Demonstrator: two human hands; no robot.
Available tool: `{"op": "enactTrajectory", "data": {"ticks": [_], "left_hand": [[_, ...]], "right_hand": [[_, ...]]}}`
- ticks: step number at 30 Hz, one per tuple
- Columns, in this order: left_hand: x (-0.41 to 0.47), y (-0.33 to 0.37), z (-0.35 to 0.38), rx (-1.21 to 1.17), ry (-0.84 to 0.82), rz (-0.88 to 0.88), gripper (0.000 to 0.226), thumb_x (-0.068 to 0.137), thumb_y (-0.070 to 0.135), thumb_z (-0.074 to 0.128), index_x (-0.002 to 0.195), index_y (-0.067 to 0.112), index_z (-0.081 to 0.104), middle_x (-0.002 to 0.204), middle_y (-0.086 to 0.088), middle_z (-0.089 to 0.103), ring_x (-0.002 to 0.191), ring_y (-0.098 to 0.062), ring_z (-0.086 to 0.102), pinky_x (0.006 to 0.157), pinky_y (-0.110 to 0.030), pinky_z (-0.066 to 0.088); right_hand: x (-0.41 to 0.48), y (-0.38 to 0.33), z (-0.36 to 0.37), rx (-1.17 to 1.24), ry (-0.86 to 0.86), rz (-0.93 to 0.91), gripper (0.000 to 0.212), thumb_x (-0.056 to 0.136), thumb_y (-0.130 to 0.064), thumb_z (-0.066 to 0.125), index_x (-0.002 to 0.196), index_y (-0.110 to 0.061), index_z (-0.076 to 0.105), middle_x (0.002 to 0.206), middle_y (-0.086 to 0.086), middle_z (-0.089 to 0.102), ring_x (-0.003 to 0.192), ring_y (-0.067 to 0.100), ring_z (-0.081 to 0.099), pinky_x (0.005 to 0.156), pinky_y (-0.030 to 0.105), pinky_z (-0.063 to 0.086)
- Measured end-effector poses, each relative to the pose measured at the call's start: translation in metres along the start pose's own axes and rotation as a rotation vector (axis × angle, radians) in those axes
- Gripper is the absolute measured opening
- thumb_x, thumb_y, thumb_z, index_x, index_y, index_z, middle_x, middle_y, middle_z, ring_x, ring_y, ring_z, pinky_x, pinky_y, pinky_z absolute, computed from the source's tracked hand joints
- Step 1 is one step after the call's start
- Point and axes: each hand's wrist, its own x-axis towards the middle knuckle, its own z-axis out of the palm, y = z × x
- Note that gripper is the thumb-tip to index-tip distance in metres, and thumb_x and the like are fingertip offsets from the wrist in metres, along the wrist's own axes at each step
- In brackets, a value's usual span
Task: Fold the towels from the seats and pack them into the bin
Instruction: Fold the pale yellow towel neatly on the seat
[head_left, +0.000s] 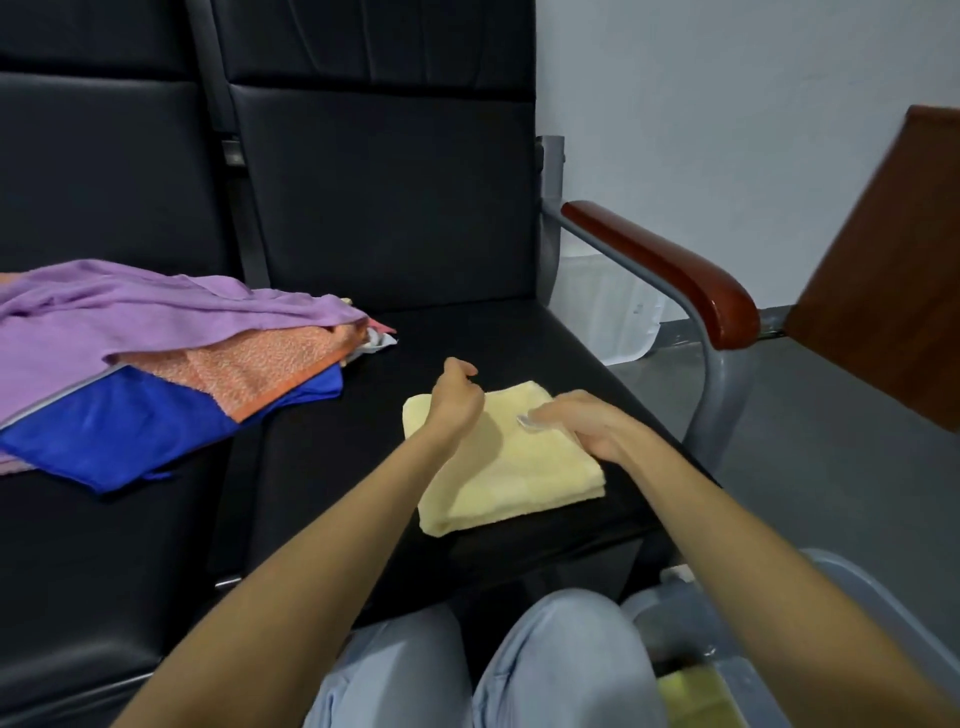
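A pale yellow towel (511, 467), folded into a small rectangle, lies on the black seat (519, 338) in front of me. My right hand (582, 423) lies flat on the towel's right half, fingers stretched out to the left. My left hand (457, 397) hovers over the towel's far left corner with its fingers loosely curled and nothing in them. On the seat to the left sits a loose pile of unfolded towels: a purple one (130, 317) on top, an orange one (260, 374) and a blue one (130, 431) under it. The grey bin (852, 587) stands at the lower right, with something yellow-green inside.
A grey metal armrest with a dark red wooden pad (670, 265) bounds the seat on the right. A brown wooden board (883, 270) stands further right. My knees in light jeans (467, 670) are against the seat's front edge. A white wall is behind.
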Motion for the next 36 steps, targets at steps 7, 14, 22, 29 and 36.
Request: {"op": "enactTrajectory", "data": {"ticks": [7,14,22,29,36], "left_hand": [[-0.014,-0.039,0.006,0.468,-0.117,0.329,0.040,0.102,0.020,0.024,0.139,0.010,0.034,0.142,-0.007,0.040,0.135,-0.023,0.033,0.117,-0.039,0.015],[-0.015,-0.057,0.002,0.823,-0.035,0.316,0.045,0.102,0.031,0.020,0.142,0.013,0.031,0.155,-0.014,0.017,0.144,-0.024,0.013,0.117,-0.042,0.008],[-0.044,-0.062,-0.035,0.170,0.019,0.004,0.058,0.090,0.024,0.048,0.142,0.033,0.023,0.117,-0.004,0.049,0.103,-0.024,0.051,0.081,-0.032,0.040],[-0.064,-0.046,-0.031,-0.259,-0.121,-0.073,0.023,0.091,0.017,0.054,0.113,0.024,0.057,0.123,-0.004,0.052,0.100,-0.020,0.058,0.069,-0.026,0.050],[-0.097,0.027,0.036,-0.254,-0.512,0.012,0.025,0.088,0.012,0.057,0.112,0.015,0.062,0.102,-0.006,0.066,0.082,-0.012,0.063,0.063,-0.021,0.051]], "right_hand": [[0.008,-0.001,0.017,-0.406,0.217,-0.068,0.059,0.093,-0.030,0.055,0.140,-0.004,0.031,0.136,0.012,0.045,0.117,0.027,0.049,0.081,0.030,0.040],[0.000,0.018,0.034,-0.985,0.519,-0.224,0.041,0.101,-0.033,0.035,0.128,-0.002,0.034,0.115,0.015,0.060,0.101,0.030,0.060,0.070,0.035,0.040],[-0.012,0.018,0.010,-0.358,0.199,-0.059,0.079,0.087,-0.043,0.060,0.149,-0.027,0.013,0.144,0.008,0.038,0.127,0.028,0.043,0.101,0.037,0.040],[-0.058,0.038,-0.017,0.078,-0.172,-0.066,0.032,0.091,-0.006,0.052,0.115,-0.021,0.066,0.117,-0.003,0.056,0.103,0.016,0.058,0.078,0.024,0.052],[-0.140,0.094,-0.084,0.472,0.173,-0.206,0.031,0.090,-0.001,0.047,0.106,-0.018,0.067,0.109,0.002,0.062,0.092,0.017,0.061,0.077,0.027,0.052]]}}
